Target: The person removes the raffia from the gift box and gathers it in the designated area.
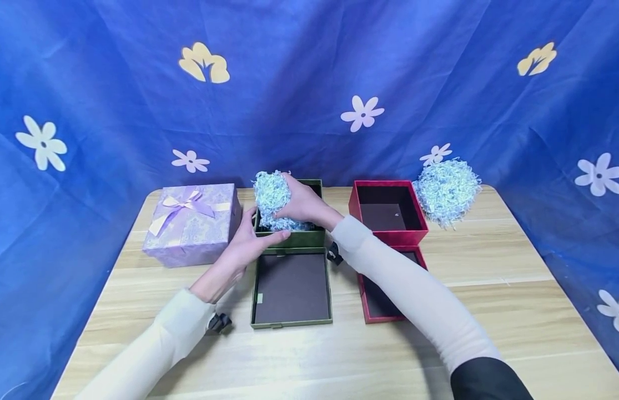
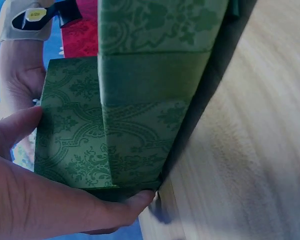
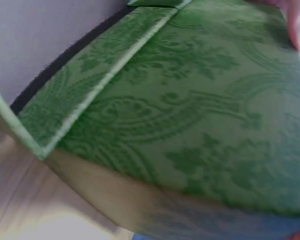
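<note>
A green patterned box [image 1: 309, 239] stands open at the back middle, its lid [image 1: 292, 289] laid flat in front of it. My left hand [image 1: 246, 243] grips the box's left front corner, thumb along the front rim. In the left wrist view that hand [image 2: 55, 200] lies around the box's side [image 2: 70, 125]. My right hand [image 1: 305, 201] grips a clump of light blue shredded paper [image 1: 271, 191] over the box's left part. More blue shreds show inside the box below it. The right wrist view is filled by the green patterned wall [image 3: 190, 115].
A lilac gift box [image 1: 189, 233] with a ribbon bow stands left of the green one. To the right is an open red box [image 1: 399, 238], its lid [image 1: 374, 294] in front, partly behind my right sleeve. A ball of blue shredded paper [image 1: 448, 191] sits beside it.
</note>
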Motion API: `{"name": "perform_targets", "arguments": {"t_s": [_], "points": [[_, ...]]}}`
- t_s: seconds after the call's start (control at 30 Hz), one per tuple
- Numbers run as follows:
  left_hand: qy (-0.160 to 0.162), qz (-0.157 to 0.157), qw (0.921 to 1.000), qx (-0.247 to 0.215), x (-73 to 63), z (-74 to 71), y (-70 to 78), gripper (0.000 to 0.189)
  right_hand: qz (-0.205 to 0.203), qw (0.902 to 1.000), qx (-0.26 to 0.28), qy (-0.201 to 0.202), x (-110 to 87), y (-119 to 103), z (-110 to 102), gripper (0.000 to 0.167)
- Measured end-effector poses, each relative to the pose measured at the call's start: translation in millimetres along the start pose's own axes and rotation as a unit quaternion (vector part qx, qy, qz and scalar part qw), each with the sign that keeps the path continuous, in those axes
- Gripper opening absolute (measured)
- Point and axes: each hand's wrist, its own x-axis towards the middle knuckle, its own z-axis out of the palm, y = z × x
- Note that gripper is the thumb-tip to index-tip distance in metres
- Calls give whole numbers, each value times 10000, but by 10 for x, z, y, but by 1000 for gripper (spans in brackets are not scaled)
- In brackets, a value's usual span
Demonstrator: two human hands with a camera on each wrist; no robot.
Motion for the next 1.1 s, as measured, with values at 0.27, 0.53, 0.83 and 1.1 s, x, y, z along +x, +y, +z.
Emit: {"name": "perform_targets", "arguments": {"t_s": [0.27,0.53,0.83,1.1], "points": [[-35,-15,9999,135,-18,-3,2,120,-34,9987,400,321,-48,-48,-174,112],[-135,219,9997,-58,-14,3,-6,128,-83,9875,1479,543,-163,-82,-425,110],[-60,452,9987,-231,47,-7,-12,125,-386,9660,2433,792,-297,-82,-659,91],[-8,568,9984,-36,108,8,3,128,-377,9567,2720,967,-425,-104,-791,90]]}}
